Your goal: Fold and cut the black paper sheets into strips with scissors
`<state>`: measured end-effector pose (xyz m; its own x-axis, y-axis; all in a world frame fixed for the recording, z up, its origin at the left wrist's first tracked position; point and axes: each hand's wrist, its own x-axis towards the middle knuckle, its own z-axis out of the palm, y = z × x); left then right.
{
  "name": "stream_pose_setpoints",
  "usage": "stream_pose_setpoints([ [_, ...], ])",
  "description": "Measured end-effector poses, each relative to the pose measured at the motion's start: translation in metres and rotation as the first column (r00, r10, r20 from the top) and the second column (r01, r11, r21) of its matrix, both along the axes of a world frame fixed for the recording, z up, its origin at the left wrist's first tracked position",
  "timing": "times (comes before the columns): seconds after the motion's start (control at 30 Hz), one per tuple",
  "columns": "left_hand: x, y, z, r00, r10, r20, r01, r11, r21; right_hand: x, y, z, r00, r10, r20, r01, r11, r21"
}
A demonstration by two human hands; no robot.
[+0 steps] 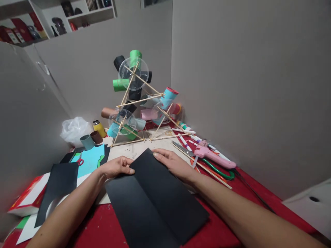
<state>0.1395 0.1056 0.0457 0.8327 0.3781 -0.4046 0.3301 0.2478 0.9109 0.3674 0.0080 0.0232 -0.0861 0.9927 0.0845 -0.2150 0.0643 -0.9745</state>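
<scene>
A sheet of black paper (165, 196) with a lengthwise crease is held up over the red-covered table. My left hand (117, 167) pinches its far left edge, thumb on top near the crease. At the far right corner my right hand (173, 163) grips the sheet between thumb and fingers. Beyond both hands stands a model of thin wooden sticks (141, 100) with clear plastic discs (133, 73) and coloured paper tubes (136, 58). The sheet's near end runs out of the picture.
To the right lie a pink glue gun (214, 156), green-handled scissors (217, 168) and several markers (184, 142). Coloured paper (89, 163), small red scissors (80, 161), paper tubes (87, 141), a yellow bottle (99, 128) and a plastic bag (76, 131) sit left.
</scene>
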Motion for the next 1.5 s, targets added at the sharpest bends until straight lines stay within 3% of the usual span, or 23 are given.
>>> stream_pose_setpoints([
  [0.13, -0.003, 0.001, -0.011, 0.998, 0.025, 0.049, -0.022, 0.998, -0.064, 0.002, 0.005, -0.004, 0.998, -0.021, 0.056, 0.022, 1.0, -0.007],
  [0.3, -0.004, 0.002, -0.017, 0.997, 0.008, 0.071, 0.0, 0.995, -0.102, 0.0, 0.004, -0.01, 0.998, 0.033, -0.05, -0.039, 0.991, -0.128],
  [0.57, 0.003, -0.007, -0.013, 0.998, 0.042, 0.048, -0.041, 0.999, -0.015, 0.004, 0.004, -0.011, 0.989, 0.072, -0.13, -0.095, 0.979, -0.178],
  [0.77, 0.012, -0.019, -0.009, 0.987, 0.108, 0.122, -0.107, 0.994, -0.019, 0.004, 0.005, -0.016, 0.989, 0.15, -0.003, -0.15, 0.981, -0.12],
  [1.03, 0.021, -0.019, -0.012, 0.968, 0.198, 0.157, -0.212, 0.974, 0.075, -0.008, -0.001, -0.014, 0.957, 0.232, 0.173, -0.217, 0.971, -0.103],
  [1.13, 0.021, -0.015, -0.014, 0.92, 0.348, 0.178, -0.367, 0.927, 0.081, -0.005, 0.001, -0.013, 0.968, 0.175, 0.181, -0.162, 0.983, -0.087],
  [1.27, 0.016, 0.001, -0.02, 0.777, 0.576, 0.256, -0.605, 0.795, 0.049, 0.006, 0.008, -0.011, 0.989, 0.005, 0.148, 0.012, 0.993, -0.117],
  [1.4, 0.009, 0.018, -0.028, 0.673, 0.681, 0.288, -0.709, 0.705, -0.012, 0.018, 0.013, -0.005, 0.995, -0.095, -0.01, 0.091, 0.974, -0.21],
  [1.5, 0.006, 0.024, -0.033, 0.632, 0.721, 0.282, -0.743, 0.668, -0.042, 0.027, 0.013, -0.002, 0.99, -0.138, -0.029, 0.129, 0.971, -0.2],
])
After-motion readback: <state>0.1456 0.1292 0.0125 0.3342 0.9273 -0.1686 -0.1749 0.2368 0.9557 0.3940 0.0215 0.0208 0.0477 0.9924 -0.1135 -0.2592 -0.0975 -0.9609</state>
